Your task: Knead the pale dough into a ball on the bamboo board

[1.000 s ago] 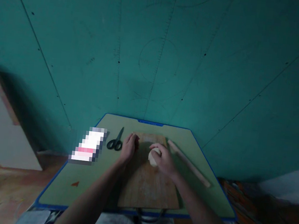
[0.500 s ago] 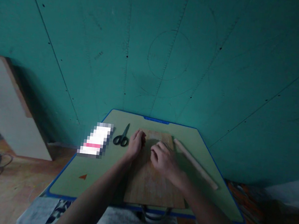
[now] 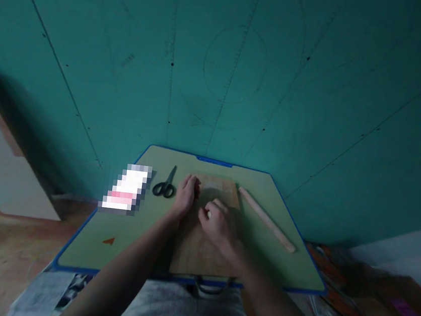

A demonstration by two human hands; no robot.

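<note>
A wooden board (image 3: 199, 255) lies on a small green table with a blue rim (image 3: 128, 240). My left hand (image 3: 185, 195) rests at the board's far left edge, its fingers curled together against the wood. My right hand (image 3: 218, 225) lies palm down on the middle of the board, cupped over a pale dough ball (image 3: 208, 213). Only a sliver of the dough shows at my fingertips; the rest is hidden under the hand.
Black-handled scissors (image 3: 164, 187) lie left of the board, with a blurred white and pink pack (image 3: 126, 189) beyond them. A wooden rolling pin (image 3: 267, 220) lies slanted on the right. A teal wall rises just behind the table. A cluttered floor surrounds the table.
My right hand has slid left and nearer over the board, rolling over the dough, which showed a second ago and is now almost covered. The left hand has stayed at the board's edge.
</note>
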